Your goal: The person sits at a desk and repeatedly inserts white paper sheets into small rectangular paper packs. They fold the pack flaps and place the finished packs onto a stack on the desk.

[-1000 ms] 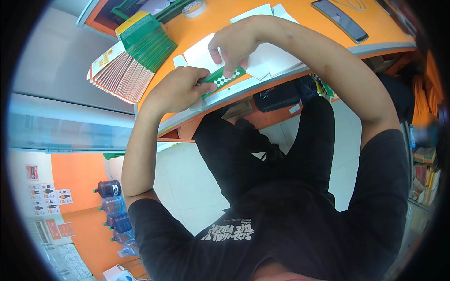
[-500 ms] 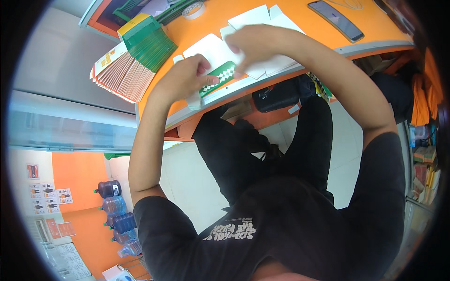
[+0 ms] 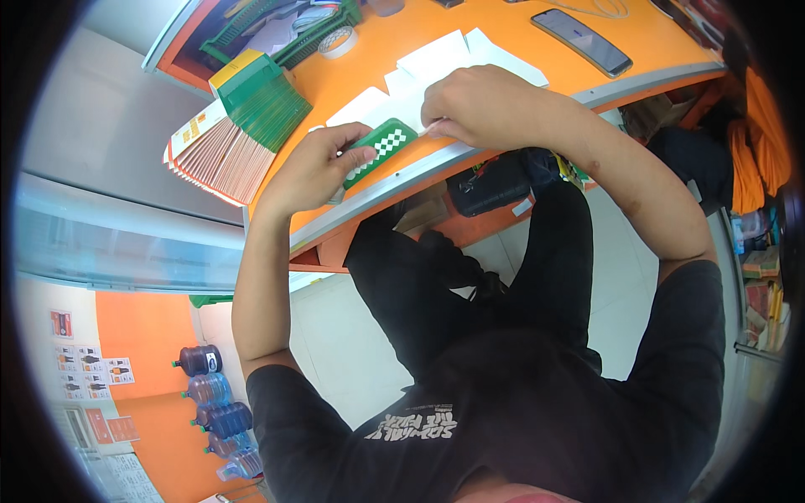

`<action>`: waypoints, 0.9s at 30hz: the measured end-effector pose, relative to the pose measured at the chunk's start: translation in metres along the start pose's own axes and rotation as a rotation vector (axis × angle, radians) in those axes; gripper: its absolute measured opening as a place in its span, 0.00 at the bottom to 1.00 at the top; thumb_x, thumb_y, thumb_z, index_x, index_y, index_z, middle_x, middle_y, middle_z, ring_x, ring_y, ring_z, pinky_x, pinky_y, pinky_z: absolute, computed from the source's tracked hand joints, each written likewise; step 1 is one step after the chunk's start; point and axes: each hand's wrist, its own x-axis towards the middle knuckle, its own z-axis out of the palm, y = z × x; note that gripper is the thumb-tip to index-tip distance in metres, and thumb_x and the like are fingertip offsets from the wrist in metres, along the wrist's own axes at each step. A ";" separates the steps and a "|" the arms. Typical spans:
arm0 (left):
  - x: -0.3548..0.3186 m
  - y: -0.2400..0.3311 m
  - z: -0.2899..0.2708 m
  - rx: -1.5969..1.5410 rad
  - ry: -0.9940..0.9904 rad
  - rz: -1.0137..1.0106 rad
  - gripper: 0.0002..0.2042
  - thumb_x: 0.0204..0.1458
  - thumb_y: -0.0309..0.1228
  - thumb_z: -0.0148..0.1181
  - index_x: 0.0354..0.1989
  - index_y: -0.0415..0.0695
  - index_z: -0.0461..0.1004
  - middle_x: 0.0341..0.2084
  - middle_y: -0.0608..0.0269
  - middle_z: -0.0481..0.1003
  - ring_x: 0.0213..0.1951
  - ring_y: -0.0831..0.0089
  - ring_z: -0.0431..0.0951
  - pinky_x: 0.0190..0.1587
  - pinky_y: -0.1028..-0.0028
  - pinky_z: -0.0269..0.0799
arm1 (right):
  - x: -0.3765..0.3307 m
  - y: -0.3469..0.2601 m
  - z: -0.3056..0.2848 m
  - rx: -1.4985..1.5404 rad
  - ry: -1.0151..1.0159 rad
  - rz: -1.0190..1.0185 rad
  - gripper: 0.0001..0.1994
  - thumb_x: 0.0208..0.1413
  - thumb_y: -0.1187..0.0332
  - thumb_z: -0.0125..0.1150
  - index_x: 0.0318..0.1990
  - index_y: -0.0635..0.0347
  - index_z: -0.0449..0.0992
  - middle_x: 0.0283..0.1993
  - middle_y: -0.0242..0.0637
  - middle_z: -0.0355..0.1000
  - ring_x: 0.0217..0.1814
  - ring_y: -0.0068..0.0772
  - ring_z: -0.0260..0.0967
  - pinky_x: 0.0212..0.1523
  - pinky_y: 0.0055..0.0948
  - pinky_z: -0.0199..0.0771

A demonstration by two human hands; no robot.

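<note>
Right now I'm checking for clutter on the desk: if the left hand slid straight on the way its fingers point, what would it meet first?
The left hand points toward the right hand along the green checkered card it holds. It would probably meet that hand's fingers first, over the white paper sheets.

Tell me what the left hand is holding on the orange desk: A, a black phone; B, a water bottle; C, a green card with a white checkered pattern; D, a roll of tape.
C: the left hand grips a green card with a white checkered pattern at the edge of the orange desk.
</note>
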 end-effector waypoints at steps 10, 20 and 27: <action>-0.001 -0.007 0.015 0.290 0.047 0.304 0.08 0.60 0.25 0.58 0.44 0.36 0.75 0.29 0.51 0.75 0.26 0.62 0.71 0.34 0.67 0.69 | 0.092 0.023 -0.008 0.106 -0.559 0.201 0.24 0.46 0.52 0.76 0.39 0.67 0.83 0.34 0.45 0.80 0.34 0.39 0.78 0.33 0.39 0.76; -0.010 -0.015 0.019 0.327 0.181 0.256 0.09 0.58 0.25 0.61 0.44 0.35 0.76 0.30 0.49 0.78 0.30 0.60 0.76 0.36 0.67 0.71 | 0.014 0.021 -0.011 0.039 -0.120 0.087 0.32 0.42 0.44 0.75 0.43 0.65 0.75 0.42 0.47 0.76 0.50 0.49 0.75 0.47 0.41 0.75; -0.007 -0.018 0.015 0.182 0.260 0.302 0.09 0.57 0.26 0.61 0.44 0.36 0.78 0.32 0.47 0.78 0.28 0.59 0.76 0.31 0.68 0.71 | -0.068 0.017 0.008 -0.261 0.197 0.020 0.12 0.53 0.69 0.66 0.43 0.61 0.74 0.44 0.37 0.73 0.51 0.41 0.73 0.53 0.36 0.75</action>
